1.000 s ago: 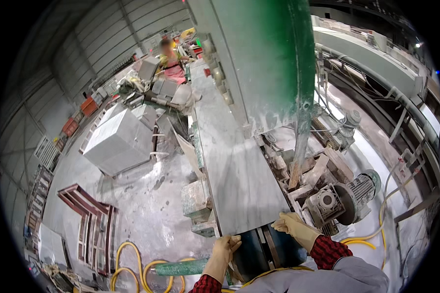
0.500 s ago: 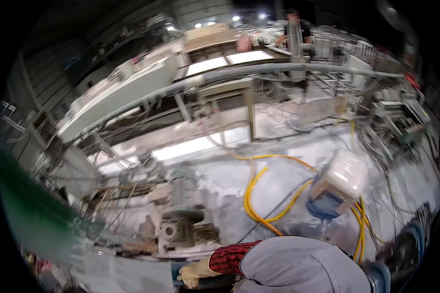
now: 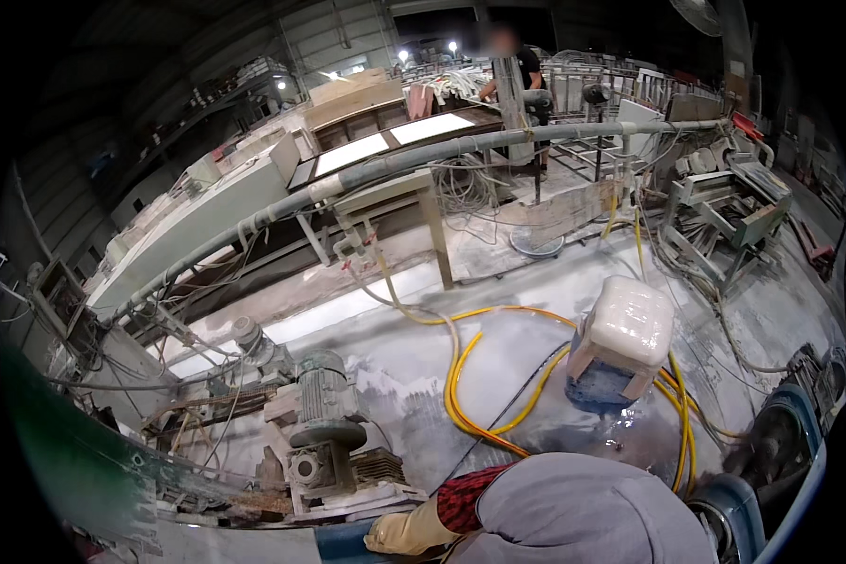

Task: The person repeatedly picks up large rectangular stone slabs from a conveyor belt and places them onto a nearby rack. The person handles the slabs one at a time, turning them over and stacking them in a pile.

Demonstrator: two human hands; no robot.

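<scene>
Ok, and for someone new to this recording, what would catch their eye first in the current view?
Probably the pale, glossy-topped stool on the floor, right of centre, with a yellow hose looping to its left. Next might come the long grey pipe crossing the upper middle and the ribbed motor at lower left. Near the bottom edge, the gloved right hand rests against a blue surface.

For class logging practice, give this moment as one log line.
cream-gloved right hand: on blue surface | left hand: unseen | nearby: grey finned metal motor
</scene>
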